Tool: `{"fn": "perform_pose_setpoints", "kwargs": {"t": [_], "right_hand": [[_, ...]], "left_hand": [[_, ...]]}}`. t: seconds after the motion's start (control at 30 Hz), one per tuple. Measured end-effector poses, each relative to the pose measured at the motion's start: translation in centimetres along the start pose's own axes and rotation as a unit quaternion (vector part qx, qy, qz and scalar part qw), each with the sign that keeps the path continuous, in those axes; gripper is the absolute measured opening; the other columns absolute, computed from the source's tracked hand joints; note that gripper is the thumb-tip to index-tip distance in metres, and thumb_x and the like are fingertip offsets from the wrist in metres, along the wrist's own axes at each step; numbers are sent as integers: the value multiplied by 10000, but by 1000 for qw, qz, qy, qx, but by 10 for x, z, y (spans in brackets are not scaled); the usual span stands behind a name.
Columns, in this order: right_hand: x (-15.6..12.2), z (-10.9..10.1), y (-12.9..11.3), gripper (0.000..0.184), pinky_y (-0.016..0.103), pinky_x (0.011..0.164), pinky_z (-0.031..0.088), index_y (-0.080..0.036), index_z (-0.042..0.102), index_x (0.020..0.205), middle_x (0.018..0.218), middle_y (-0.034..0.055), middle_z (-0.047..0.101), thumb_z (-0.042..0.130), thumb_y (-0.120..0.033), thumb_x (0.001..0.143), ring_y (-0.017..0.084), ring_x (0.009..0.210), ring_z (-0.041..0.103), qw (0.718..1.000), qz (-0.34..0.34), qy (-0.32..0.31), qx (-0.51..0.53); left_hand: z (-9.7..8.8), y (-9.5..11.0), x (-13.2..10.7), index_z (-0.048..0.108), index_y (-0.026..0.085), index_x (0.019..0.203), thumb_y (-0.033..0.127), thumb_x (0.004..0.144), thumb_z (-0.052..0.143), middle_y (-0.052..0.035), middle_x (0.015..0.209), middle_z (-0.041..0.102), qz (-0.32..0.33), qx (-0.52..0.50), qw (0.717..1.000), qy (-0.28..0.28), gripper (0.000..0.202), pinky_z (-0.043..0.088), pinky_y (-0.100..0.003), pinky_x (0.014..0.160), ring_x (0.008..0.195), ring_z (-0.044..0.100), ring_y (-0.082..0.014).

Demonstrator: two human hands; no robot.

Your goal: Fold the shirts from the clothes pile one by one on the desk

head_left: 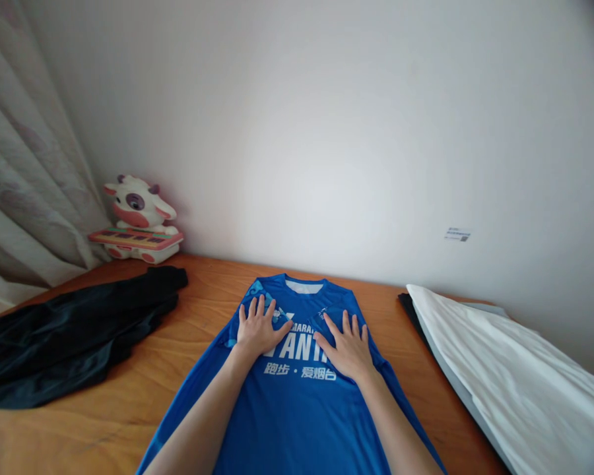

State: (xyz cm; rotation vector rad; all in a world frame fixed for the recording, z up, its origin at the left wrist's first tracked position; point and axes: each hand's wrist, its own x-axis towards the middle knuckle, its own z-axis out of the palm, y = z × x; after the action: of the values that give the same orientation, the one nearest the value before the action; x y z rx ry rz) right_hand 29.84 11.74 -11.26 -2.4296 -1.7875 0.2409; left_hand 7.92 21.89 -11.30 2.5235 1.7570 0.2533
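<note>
A blue sports shirt (pixel 292 409) with white lettering lies flat on a wooden table (pixel 178 369), collar toward the wall. My left hand (pixel 259 328) rests palm down on the shirt's chest at the left, fingers spread. My right hand (pixel 346 346) lies flat on the chest at the right, fingers spread too. The sleeves seem folded inward under both hands. Neither hand holds anything.
A dark garment (pixel 74 333) lies crumpled on the table at the left. A cow-shaped toy keyboard (pixel 137 221) stands at the back left by a curtain (pixel 24 185). White fabric (pixel 515 376) over something dark lies at the right. A white wall runs along the back.
</note>
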Motion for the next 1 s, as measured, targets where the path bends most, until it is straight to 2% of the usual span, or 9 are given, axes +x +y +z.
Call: {"fn": "perform_pose_setpoints", "kwargs": {"t": [0.2, 0.47, 0.73, 0.9, 1.0], "right_hand": [[5, -2, -2, 845, 606, 1204, 28, -397, 238, 1584, 1702, 91, 136, 210, -858, 876, 408, 1544, 54, 1000, 17, -16, 0], [21, -2, 3, 833, 615, 1197, 44, -401, 270, 1576, 1697, 90, 167, 215, -854, 879, 404, 1543, 91, 1000, 19, -2, 8], [37, 0, 7, 803, 617, 1196, 54, -375, 278, 1581, 1691, 95, 191, 232, -812, 908, 396, 1542, 107, 1000, 21, 8, 2], [45, 0, 9, 837, 604, 1199, 49, -384, 277, 1578, 1690, 102, 191, 236, -848, 882, 408, 1541, 95, 1000, 27, 4, 5], [48, 1, 10, 834, 597, 1199, 49, -386, 279, 1578, 1694, 91, 179, 249, -846, 883, 396, 1542, 107, 1000, 25, 6, 2]], "left_hand": [[-1, -1, 11, 356, 207, 1574, 839, 868, 270, -182, 1658, 250, 2, -5, 1000, -14, 952, 120, -649, 1198, 1530, 209, -402], [7, -4, 33, 367, 191, 1568, 846, 864, 277, -201, 1651, 262, 20, -20, 1000, -6, 966, 117, -665, 1188, 1522, 215, -424], [11, -5, 49, 390, 215, 1558, 849, 859, 294, -177, 1653, 280, 25, -32, 999, -6, 949, 114, -641, 1204, 1523, 223, -408], [14, -5, 57, 391, 215, 1557, 835, 867, 312, -176, 1658, 266, 25, -39, 999, -7, 931, 115, -646, 1201, 1524, 215, -412], [14, -4, 60, 406, 216, 1545, 828, 865, 341, -176, 1644, 306, 25, -52, 998, 2, 917, 124, -637, 1202, 1522, 222, -406]]}}
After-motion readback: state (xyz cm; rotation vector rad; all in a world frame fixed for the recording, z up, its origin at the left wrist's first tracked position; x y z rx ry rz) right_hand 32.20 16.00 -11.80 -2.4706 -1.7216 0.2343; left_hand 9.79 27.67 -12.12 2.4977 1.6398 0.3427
